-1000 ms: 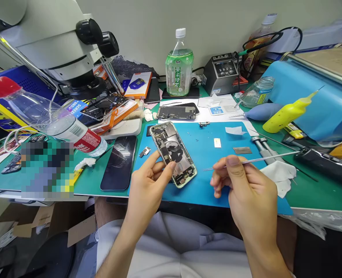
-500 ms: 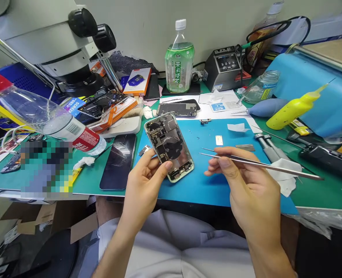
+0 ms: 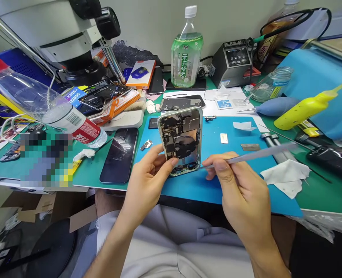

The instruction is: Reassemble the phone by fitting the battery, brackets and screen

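Note:
An opened phone (image 3: 185, 146) with its inner parts bare stands tilted up above the blue mat (image 3: 182, 189). My left hand (image 3: 152, 173) is closed on its lower left edge, thumb on the front rim. Between the thumb and fingers of my right hand (image 3: 237, 177) is a pair of tweezers (image 3: 260, 153), blurred by motion. Their tips come close to the phone's lower right edge; whether they touch it I cannot tell. A small metal part (image 3: 146, 145) lies on the mat left of the phone, and a small pale plate (image 3: 223, 138) lies to its right.
A dark phone (image 3: 120, 154) lies to the left, beside a leaning plastic bottle (image 3: 85, 129). Behind are a removed screen (image 3: 179, 103), a green-labelled bottle (image 3: 186, 58) and a microscope (image 3: 63, 42). A yellow bottle with a needle tip (image 3: 307, 110) and a white cloth (image 3: 285, 175) are at right.
The opened phone has turned more upright and moved slightly right. My right hand has shifted left, bringing the tweezers' tips close to the phone's edge. The view has also shifted a little.

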`<state>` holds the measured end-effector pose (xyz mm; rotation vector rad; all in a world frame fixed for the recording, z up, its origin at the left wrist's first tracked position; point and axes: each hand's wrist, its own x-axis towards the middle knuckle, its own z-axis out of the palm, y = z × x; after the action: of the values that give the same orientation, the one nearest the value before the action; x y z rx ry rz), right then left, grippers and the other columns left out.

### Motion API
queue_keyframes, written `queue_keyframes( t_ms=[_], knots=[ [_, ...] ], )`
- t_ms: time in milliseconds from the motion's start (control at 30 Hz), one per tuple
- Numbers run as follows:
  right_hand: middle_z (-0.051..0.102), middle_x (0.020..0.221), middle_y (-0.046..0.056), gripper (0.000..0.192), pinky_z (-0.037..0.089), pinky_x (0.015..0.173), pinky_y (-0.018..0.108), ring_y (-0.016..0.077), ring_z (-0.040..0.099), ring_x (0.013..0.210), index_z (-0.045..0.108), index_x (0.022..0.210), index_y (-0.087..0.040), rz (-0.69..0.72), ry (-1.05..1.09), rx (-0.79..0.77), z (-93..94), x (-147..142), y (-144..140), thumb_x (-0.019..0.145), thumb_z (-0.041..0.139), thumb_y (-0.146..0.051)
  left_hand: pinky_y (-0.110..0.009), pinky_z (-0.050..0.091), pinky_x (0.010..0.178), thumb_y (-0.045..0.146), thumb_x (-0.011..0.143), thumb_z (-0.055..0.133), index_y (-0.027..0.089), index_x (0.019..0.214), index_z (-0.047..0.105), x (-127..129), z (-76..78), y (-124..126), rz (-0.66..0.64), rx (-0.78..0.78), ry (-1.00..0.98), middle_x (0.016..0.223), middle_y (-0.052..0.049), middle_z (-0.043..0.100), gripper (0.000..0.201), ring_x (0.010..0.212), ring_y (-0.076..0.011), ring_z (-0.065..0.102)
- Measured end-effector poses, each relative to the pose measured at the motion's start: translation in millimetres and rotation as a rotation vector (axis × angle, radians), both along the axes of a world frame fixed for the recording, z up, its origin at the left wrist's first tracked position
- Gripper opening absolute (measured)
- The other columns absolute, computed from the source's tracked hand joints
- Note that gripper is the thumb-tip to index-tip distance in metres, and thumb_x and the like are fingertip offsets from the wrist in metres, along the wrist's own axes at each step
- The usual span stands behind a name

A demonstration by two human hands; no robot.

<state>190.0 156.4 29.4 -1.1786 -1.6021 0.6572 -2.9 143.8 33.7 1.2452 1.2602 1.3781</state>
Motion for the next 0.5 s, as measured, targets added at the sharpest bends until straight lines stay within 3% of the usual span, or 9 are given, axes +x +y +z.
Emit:
queue_keyframes(
  t_ms=[167, 333, 500],
  knots=[
    [0.07, 0.08, -0.002, 0.032, 0.049, 0.064, 0.027, 0.0123, 0.062, 0.067, 0.077, 0.095, -0.026, -0.007, -0.029, -0.068, 1.0, -2.6, -0.3, 0.115, 0.056, -0.04, -0.026, 0.063, 0.09, 0.035, 0.103, 0.076, 0.02, 0.136, 0.075, 1.0, 2.3, 1.1, 0.011, -0.046, -0.008, 0.127, -0.009, 0.082, 0.036, 0.116, -0.0257, 0.079],
    [0.074, 0.081, -0.001, 0.033, 0.05, 0.068, 0.028, 0.0127, 0.064, 0.07, 0.077, 0.096, -0.026, -0.021, -0.067, -0.061, -1.2, -5.7, -0.2, 0.115, 0.055, -0.042, -0.024, 0.062, 0.085, 0.033, 0.104, 0.074, 0.022, 0.133, 0.077, 0.6, 2.8, 0.9, -0.007, -0.032, -0.006, 0.127, -0.008, 0.082, 0.031, 0.101, -0.0213, 0.08],
    [0.075, 0.083, -0.002, 0.033, 0.05, 0.067, 0.028, 0.0126, 0.064, 0.069, 0.078, 0.097, -0.027, -0.022, -0.066, -0.079, -0.6, -4.0, -0.2, 0.115, 0.056, -0.044, -0.022, 0.059, 0.083, 0.032, 0.106, 0.072, 0.023, 0.131, 0.076, -0.2, 1.5, 0.0, -0.009, -0.044, 0.003, 0.12, -0.005, 0.083, 0.027, 0.101, -0.0195, 0.079]
  ],
)
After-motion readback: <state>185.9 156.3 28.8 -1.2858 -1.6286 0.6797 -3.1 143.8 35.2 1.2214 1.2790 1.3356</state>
